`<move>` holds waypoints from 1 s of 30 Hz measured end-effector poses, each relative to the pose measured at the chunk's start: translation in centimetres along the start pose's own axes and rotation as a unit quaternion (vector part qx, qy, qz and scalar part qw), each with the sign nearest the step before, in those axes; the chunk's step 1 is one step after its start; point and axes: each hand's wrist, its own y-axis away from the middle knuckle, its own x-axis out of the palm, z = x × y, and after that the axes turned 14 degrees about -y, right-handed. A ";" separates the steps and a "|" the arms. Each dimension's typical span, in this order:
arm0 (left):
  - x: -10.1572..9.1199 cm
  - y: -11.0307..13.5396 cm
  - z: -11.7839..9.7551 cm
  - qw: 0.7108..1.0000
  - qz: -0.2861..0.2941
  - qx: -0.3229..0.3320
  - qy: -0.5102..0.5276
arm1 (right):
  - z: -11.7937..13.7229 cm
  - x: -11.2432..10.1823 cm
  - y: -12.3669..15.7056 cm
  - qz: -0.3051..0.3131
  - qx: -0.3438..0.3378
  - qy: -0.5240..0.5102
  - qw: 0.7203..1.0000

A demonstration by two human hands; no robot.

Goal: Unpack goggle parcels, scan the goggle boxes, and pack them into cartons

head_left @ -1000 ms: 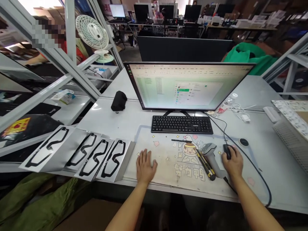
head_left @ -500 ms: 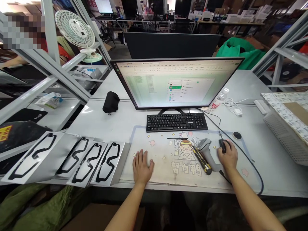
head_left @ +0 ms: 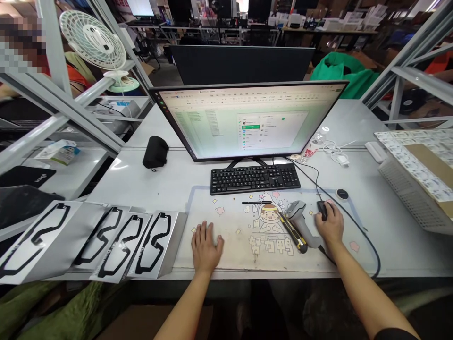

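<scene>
My left hand [head_left: 206, 248] lies flat on the printed desk mat [head_left: 226, 257], fingers spread and holding nothing. My right hand [head_left: 331, 224] rests over a black computer mouse [head_left: 322, 209], its fingers around it. Just left of that hand lie a grey barcode scanner [head_left: 300, 222] and a yellow-and-black utility knife [head_left: 293, 232]. A black pen [head_left: 256, 202] lies higher on the mat. Behind it sits a black keyboard [head_left: 255, 179], below a lit monitor [head_left: 253, 123] showing a spreadsheet with a smaller window over it.
Several white boxes with black glasses pictures [head_left: 153, 243] stand at the left. A black pouch [head_left: 155, 152] sits behind them. To the right are a plastic bottle [head_left: 312, 148], white cables [head_left: 336, 153], a round disc [head_left: 342, 194] and a white basket [head_left: 414, 193]. A fan [head_left: 94, 40] stands at upper left.
The view has turned slightly, so most things appear shifted left. My left hand stays flat on the mat and my right hand stays on the mouse.
</scene>
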 end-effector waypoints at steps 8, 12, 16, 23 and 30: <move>0.1 0.0 0.0 1.000 0.001 -0.003 0.001 | 0.4 -0.2 -0.2 0.005 0.015 -0.013 1.000; 0.1 0.0 0.1 1.000 0.008 -0.002 0.001 | 0.3 -0.2 -0.2 0.000 0.018 -0.020 1.000; 0.1 0.0 0.1 1.000 0.005 0.001 -0.003 | 0.3 -0.2 -0.2 0.001 0.019 -0.023 1.000; 0.1 0.0 0.1 1.000 0.001 0.002 -0.006 | 0.4 -0.2 -0.2 0.000 0.015 -0.010 1.000; 0.2 0.0 0.1 1.000 0.002 -0.002 -0.001 | 0.3 -0.1 -0.2 0.005 0.014 -0.015 1.000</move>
